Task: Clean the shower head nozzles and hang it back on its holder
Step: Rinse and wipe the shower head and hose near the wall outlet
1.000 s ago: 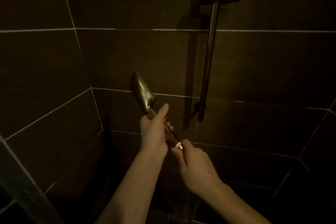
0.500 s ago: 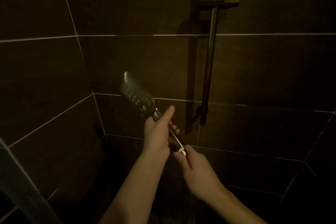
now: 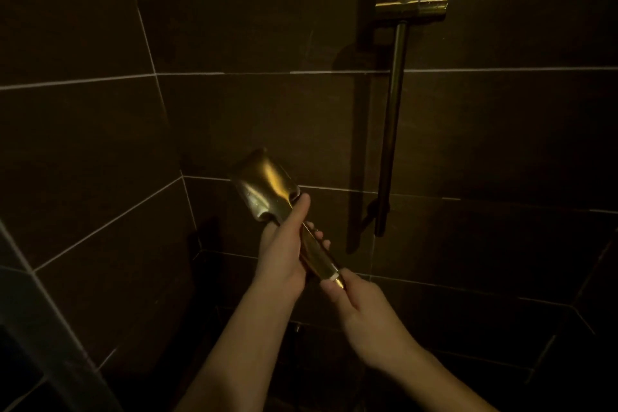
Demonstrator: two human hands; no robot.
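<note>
A brass-coloured hand shower head (image 3: 266,186) is held up in front of the dark tiled corner, its smooth back turned toward me and the nozzle face hidden. My left hand (image 3: 284,244) grips the handle just below the head, thumb lying along it. My right hand (image 3: 354,303) pinches the handle's lower end at the white ring, where the hose joins. The brass holder (image 3: 413,7) sits empty high on the vertical slide rail (image 3: 393,124), up and to the right of the head.
Dark brown wall tiles with pale grout lines surround the corner. The rail's lower wall bracket (image 3: 376,214) sticks out just right of my left hand. A grey edge (image 3: 30,321) runs along the lower left.
The shower head has rolled about its handle: half a second ago the nozzle face showed, now the shiny back faces me. The view has tilted up slightly; both hands keep their grip.
</note>
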